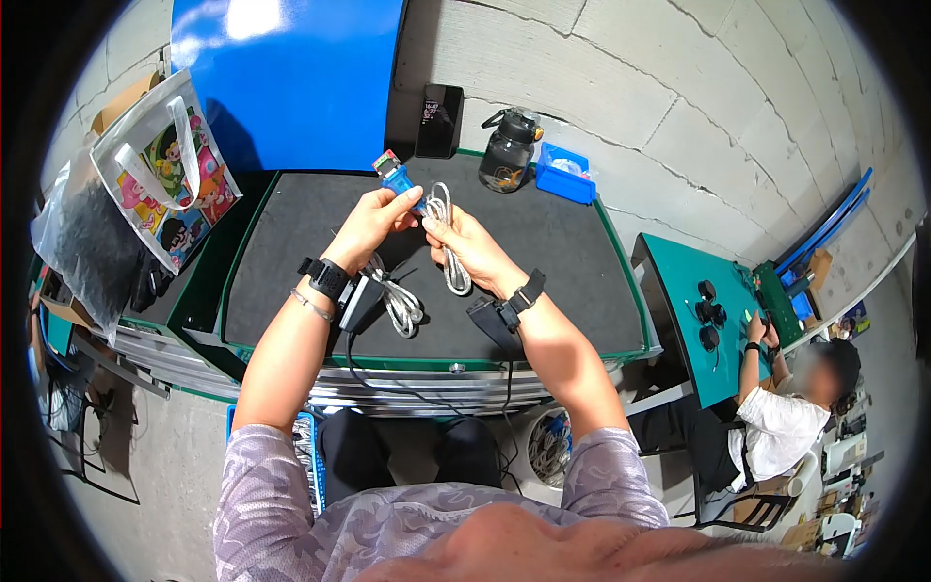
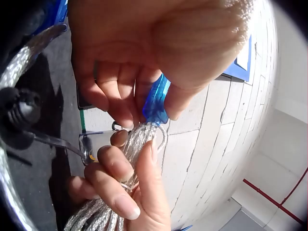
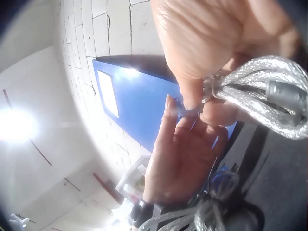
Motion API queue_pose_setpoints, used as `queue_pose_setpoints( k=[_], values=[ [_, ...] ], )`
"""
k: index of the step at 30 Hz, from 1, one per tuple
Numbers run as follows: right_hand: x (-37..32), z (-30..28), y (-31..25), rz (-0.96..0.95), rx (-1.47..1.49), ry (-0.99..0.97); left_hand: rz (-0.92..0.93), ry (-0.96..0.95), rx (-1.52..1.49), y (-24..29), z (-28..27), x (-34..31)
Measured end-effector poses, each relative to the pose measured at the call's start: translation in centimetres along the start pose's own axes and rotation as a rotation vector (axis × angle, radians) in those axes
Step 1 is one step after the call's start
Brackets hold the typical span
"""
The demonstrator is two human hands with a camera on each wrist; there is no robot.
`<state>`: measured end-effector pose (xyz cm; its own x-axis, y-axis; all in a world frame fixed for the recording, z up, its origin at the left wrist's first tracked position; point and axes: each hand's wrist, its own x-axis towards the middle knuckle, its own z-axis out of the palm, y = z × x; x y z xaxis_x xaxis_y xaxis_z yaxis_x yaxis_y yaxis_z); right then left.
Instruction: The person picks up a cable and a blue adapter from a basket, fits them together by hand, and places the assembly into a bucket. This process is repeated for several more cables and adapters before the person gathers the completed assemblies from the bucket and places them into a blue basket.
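Observation:
A bundled silver braided cable (image 1: 456, 274) with a blue translucent connector (image 1: 397, 178) is held over the dark mat. My left hand (image 1: 367, 225) pinches the connector between thumb and fingers, seen close up in the left wrist view. My right hand (image 1: 472, 250) grips the bundle just behind the connector, thumb and fingers round the strands. In the right wrist view the loops (image 3: 260, 72) hang out past that hand, with a grey cylindrical lump (image 3: 286, 95) on one strand. A second silver cable coil (image 1: 401, 308) lies on the mat near my left wrist.
A black mat (image 1: 301, 242) covers the workbench. At its back stand a phone (image 1: 439, 121), a water bottle (image 1: 508, 153) and a small blue bin (image 1: 565, 175). A printed bag (image 1: 170, 170) is at left. Another person (image 1: 790, 417) sits at a green table (image 1: 679, 281) on the right.

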<state>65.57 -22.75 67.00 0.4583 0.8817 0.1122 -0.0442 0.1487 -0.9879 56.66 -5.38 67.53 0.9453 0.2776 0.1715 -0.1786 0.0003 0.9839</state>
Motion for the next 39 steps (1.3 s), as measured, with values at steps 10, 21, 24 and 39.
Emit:
queue_pose_setpoints(
  k=[10, 21, 24, 39],
  values=[
    [-0.2, 0.1, -0.4, 0.039, 0.144, -0.029, 0.046, -0.034, -0.016, 0.8, 0.9, -0.7],
    [-0.3, -0.3, -0.4, 0.080, 0.147, -0.095, 0.149, 0.238, -0.323, 1.5, -0.8, -0.3],
    [-0.3, -0.3, -0.4, 0.083, 0.133, -0.106, 0.148, 0.251, -0.312, 1.6, -0.7, -0.3],
    [-0.1, -0.6, -0.1, 0.164, 0.222, -0.226, 0.168, 0.249, -0.216, 1.4, -0.5, -0.3]
  ],
)
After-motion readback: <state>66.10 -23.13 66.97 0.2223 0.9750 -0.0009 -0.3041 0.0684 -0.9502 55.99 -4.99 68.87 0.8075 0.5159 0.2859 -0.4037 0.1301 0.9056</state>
